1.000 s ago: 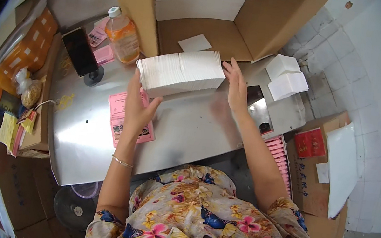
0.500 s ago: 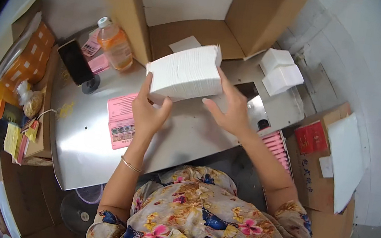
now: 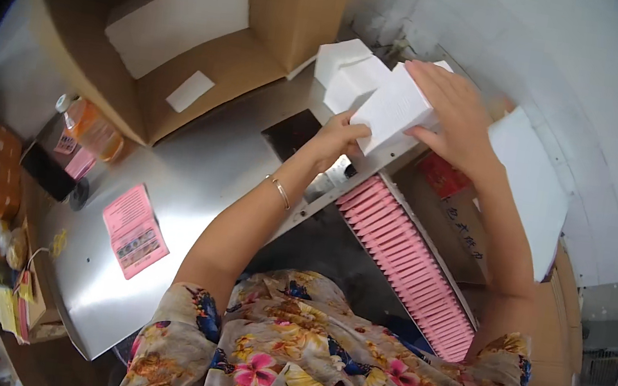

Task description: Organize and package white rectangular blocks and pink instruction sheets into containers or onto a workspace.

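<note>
A thick stack of white folded paper napkins (image 3: 393, 112) is held between my two hands at the right side of the metal table. My left hand (image 3: 334, 143) grips its near left end, thumb on the face toward me. My right hand (image 3: 455, 117) is wrapped over the far right end, fingers across the top and thumb below. Just left of the held stack, and partly covered by it, more white napkin stacks (image 3: 348, 72) sit on the tabletop. Below my hands runs a long row of pink packets (image 3: 413, 267) in a narrow tray.
A large open cardboard box (image 3: 202, 111) stands at the back left with white paper inside. On the metal table (image 3: 192, 184) are a pink printed card (image 3: 136, 232), a bottle (image 3: 89, 129) and a phone on a stand (image 3: 49, 171). A cardboard carton (image 3: 469, 235) lies beside the packet row.
Both hands have carried the napkin stack from the middle of the table to the right, tilting it more upright. The view has swung right, showing more of the pink packets.
</note>
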A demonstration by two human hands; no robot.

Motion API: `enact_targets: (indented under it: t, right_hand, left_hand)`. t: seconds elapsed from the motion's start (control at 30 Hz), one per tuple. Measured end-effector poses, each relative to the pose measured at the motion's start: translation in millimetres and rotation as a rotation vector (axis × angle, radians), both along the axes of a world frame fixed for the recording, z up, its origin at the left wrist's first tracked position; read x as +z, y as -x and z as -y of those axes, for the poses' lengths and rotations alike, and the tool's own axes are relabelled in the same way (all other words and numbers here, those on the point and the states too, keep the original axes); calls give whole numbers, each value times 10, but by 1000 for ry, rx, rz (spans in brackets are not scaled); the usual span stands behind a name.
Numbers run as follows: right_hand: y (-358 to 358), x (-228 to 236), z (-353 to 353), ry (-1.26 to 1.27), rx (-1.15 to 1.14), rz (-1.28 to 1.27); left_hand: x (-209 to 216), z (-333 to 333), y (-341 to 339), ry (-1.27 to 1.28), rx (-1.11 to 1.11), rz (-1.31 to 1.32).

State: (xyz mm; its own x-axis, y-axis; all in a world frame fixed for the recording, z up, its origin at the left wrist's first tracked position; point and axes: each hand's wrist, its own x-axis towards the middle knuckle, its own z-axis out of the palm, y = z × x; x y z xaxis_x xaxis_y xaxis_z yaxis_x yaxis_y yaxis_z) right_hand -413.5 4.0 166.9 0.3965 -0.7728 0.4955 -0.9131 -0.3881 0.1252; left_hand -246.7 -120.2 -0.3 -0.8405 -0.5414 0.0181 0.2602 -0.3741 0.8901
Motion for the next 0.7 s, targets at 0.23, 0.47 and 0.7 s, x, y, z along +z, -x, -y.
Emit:
enact_targets:
  t: [0.23, 0.47, 0.7]
  right_hand:
    - [573, -773, 464, -42, 46, 322]
    - [351, -621, 524, -159, 168, 139]
    - [471, -613, 408, -12, 97, 185]
  left_hand:
    - [-392, -58, 354, -234, 345, 330]
    - [-292, -545, 21, 770, 780, 430]
    - [-328, -425, 237, 914, 865, 512]
